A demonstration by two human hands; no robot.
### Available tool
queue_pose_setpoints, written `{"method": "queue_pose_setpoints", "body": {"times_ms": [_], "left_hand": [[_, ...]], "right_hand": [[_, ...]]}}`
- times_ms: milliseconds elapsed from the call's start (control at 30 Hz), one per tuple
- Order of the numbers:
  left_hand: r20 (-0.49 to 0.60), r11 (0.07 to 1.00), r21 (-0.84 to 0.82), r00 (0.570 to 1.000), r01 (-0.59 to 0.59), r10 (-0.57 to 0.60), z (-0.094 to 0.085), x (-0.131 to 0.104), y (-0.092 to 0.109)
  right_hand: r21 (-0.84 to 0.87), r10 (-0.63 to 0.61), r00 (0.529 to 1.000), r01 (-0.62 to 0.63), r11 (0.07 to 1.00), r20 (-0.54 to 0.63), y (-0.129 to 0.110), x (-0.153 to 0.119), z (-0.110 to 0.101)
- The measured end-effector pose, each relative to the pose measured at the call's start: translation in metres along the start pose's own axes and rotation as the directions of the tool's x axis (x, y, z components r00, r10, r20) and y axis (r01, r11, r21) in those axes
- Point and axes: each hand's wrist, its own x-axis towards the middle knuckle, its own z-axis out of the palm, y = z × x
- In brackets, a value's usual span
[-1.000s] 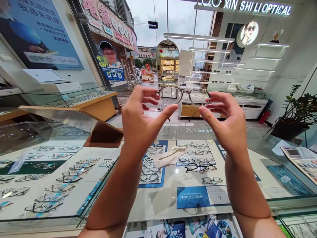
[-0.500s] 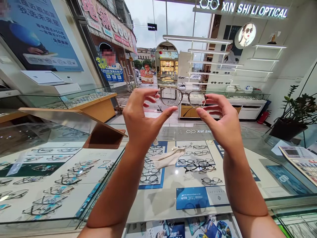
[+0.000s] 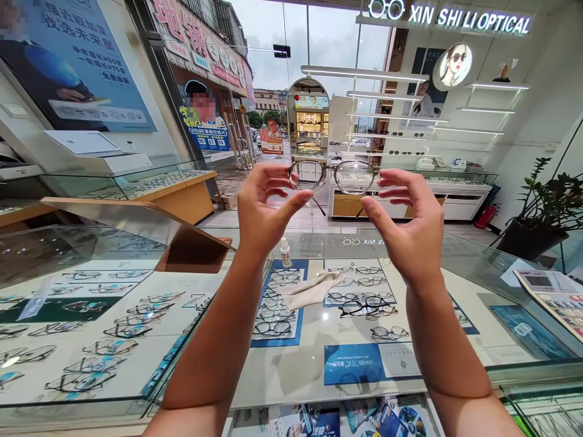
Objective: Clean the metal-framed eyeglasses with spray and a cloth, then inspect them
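Note:
A pair of thin-rimmed eyeglasses (image 3: 330, 170) is held up in the air above the glass counter, lenses upright, temples pointing down and away. My left hand (image 3: 268, 209) grips its left end with the fingers behind and the thumb beneath. At the right end, my right hand (image 3: 407, 221) pinches the frame by the hinge, thumb lower. Below, on the counter, lie a crumpled beige cloth (image 3: 310, 291) and dark-rimmed glasses (image 3: 364, 306). A small white spray bottle (image 3: 285, 253) stands behind the cloth.
The glass display counter (image 3: 300, 388) holds several rows of glasses. A brown wooden stand (image 3: 191, 246) is at the left, with a blue leaflet (image 3: 353, 364) in front. A mirror (image 3: 310, 115), a potted plant (image 3: 546, 206) and a fire extinguisher (image 3: 486, 216) are farther back.
The eyeglasses have turned slightly between my hands, the right lens now nearer and larger. My left hand has shifted a little to the right, and the spray bottle shows more fully.

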Motion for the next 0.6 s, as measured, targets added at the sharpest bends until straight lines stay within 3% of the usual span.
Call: {"method": "queue_pose_setpoints", "body": {"times_ms": [367,600], "left_hand": [[0.016,0.998,-0.053,0.999,-0.029,0.03,-0.002,0.002,-0.008],[-0.089,0.974,0.222,0.994,-0.041,0.062,0.005,-0.009,0.019]], "right_hand": [[0.014,-0.016,1.0,0.016,1.0,0.014,-0.003,0.0,-0.001],[0.011,0.083,0.996,-0.083,0.996,0.039,0.004,0.0,0.0]]}}
